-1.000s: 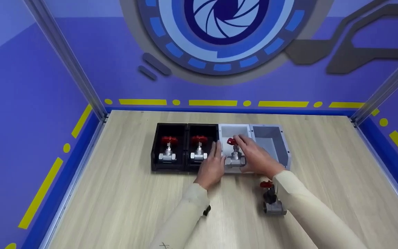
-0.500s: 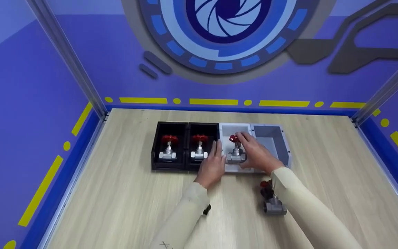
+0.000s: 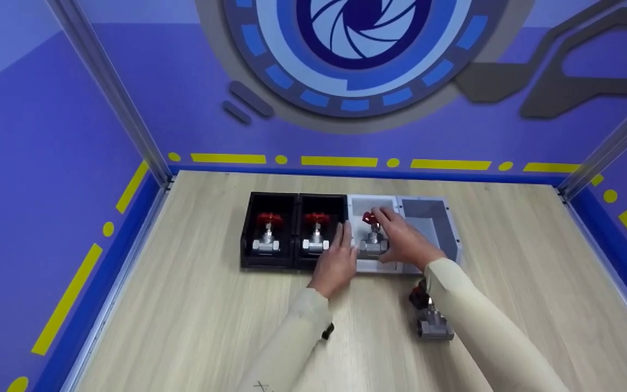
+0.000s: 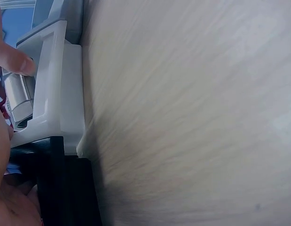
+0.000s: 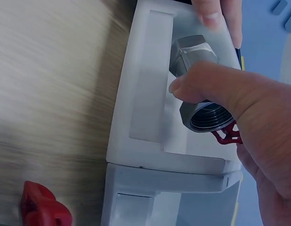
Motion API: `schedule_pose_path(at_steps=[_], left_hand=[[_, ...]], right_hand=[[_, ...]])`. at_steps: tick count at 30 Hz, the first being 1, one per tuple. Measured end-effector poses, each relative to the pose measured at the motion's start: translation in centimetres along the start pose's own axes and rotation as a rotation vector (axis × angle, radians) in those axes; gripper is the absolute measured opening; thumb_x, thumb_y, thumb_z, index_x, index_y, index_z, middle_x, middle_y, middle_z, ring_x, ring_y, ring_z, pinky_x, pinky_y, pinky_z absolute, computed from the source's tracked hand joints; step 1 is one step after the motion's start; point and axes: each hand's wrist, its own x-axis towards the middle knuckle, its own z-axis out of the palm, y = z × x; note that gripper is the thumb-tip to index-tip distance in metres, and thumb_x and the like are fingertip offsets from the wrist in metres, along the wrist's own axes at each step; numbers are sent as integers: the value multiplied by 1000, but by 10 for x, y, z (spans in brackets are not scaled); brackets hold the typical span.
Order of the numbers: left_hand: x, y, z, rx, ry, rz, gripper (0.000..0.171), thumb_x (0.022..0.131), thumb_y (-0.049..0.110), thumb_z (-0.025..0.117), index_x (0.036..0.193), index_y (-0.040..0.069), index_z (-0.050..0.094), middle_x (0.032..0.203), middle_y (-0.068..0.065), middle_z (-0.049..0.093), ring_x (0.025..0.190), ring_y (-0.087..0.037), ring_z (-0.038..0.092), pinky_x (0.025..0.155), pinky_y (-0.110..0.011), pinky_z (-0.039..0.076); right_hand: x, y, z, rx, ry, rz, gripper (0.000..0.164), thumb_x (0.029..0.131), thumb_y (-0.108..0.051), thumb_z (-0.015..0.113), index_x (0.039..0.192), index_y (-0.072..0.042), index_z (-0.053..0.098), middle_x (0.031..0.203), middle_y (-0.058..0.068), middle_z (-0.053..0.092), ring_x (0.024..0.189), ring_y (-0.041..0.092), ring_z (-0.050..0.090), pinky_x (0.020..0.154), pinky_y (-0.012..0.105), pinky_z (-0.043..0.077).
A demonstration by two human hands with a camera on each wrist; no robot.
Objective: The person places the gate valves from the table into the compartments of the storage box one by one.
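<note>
In the head view my right hand (image 3: 409,242) holds a metal gate valve (image 3: 373,242) with a red handwheel in the white bin (image 3: 376,267). Its thumb lies across the valve body, whose threaded end shows in the right wrist view. My left hand (image 3: 335,264) rests with extended fingers at the wall between the second black bin (image 3: 321,202) and the white one. Two similar valves stand upright in the black bins, the left valve (image 3: 267,234) and the right valve (image 3: 316,234). Another valve (image 3: 434,326) lies on the table, partly under my right forearm.
A grey bin (image 3: 428,207) adjoins the white bin on the right. All the bins form one row on the wooden table (image 3: 194,316). Printed blue panels (image 3: 194,98) enclose the table at the back and sides.
The held valve has gone slightly farther back and down within the white bin, with my right hand around it. My left hand has stayed at the bin wall.
</note>
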Motion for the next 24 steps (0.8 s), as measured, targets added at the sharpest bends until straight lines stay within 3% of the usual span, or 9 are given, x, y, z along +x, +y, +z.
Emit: schedule_pose_path(at_steps=[8,24], left_hand=[[-1,-1,0,0,14,14,61,100,28,49,153,7,26,154,-19,35,88,-31,70,75,-43,55],[-1,-2,0,8,25,24,61,100,28,49,153,7,26,153,-20,36,78,-32,69,71,-43,55]], right_hand=[[6,-2,3,-18,4,-49,113,58,-7,91,152,-5,28,152,22,32,135,40,41,104,49,44],[16,-2,10,-34,0,-81,107,59,-2,88,149,-1,32,149,27,35,129,43,47,101,50,46]])
